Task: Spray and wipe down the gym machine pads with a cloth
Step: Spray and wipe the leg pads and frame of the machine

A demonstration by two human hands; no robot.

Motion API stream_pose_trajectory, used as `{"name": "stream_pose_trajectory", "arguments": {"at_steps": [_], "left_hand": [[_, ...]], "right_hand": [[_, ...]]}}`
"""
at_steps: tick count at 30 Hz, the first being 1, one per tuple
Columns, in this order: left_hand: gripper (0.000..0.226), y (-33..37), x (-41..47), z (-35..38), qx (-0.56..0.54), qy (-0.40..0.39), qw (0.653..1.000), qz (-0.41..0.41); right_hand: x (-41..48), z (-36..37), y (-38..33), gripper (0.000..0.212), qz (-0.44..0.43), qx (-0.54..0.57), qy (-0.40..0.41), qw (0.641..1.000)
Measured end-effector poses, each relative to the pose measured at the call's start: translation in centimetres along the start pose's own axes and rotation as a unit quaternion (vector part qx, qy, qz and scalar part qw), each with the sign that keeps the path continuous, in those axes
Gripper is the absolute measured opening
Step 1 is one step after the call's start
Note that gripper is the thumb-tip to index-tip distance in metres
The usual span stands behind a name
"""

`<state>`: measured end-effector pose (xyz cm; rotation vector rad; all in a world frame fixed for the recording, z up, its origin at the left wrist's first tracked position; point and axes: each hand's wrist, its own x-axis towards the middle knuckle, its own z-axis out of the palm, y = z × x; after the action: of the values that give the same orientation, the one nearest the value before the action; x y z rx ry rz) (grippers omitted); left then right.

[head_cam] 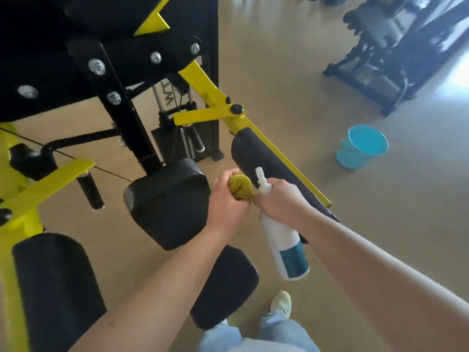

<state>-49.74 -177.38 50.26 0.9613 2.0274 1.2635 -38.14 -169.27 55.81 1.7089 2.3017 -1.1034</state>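
Here, 2 hands meeting in front of the black and yellow gym machine (193,115), just off the right edge of its square pad (167,201). Left hand (228,201) closed tight round a bunched yellow cloth (239,186), only a knot of it showing above the knuckles. Right hand (279,199) wrapped round the neck of a white spray bottle (286,245), nozzle up, blue-labelled base tilted down toward the floor (330,72); trigger finger hidden, so no telling whether pressed. Cloth and bottle almost touching, neither one on a pad.

Long narrow pad (269,168) along the yellow arm just behind the bottle. 2 more pads lower: a wide one (55,283) at the machine's near left corner, a smaller one (225,283) under the left forearm. Blue bucket (363,146) well apart on the floor to the right.

Progress hard to judge: no wet sheen, streaks or foam clear on any pad, picture somewhat soft. Probably early or between pads, with spraying and wiping of at least the square and long pads likely left.
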Motion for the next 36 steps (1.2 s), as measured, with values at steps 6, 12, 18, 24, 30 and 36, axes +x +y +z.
{"name": "stream_pose_trajectory", "arguments": {"at_steps": [6,12,18,24,30,36], "left_hand": [[0.072,-0.7,-0.1,0.7,-0.036,-0.02,0.998,-0.052],[0.087,-0.9,-0.9,1.9,-0.028,-0.029,0.999,-0.003],[0.091,-1.2,-2.2,3.6,0.023,-0.071,0.994,0.085],[0.087,-1.6,-3.4,5.7,0.097,-0.108,0.983,0.108],[0.089,-1.2,-5.4,7.8,0.088,-0.124,0.982,0.117],[0.092,-2.3,-6.1,8.1,0.056,-0.095,0.991,0.072]], "right_hand": [[-2.0,0.4,1.3,0.008,0.031,0.017,0.018,0.999],[-4.6,1.0,4.1,0.012,0.061,0.005,0.017,0.998],[-6.7,1.1,6.6,0.013,0.092,-0.003,0.039,0.995],[-8.3,1.2,9.4,0.006,0.135,0.002,0.05,0.99],[-10.2,1.5,12.2,0.009,0.148,0.002,0.026,0.989],[-9.5,2.1,12.9,0.027,0.12,-0.04,-0.01,0.992]]}}
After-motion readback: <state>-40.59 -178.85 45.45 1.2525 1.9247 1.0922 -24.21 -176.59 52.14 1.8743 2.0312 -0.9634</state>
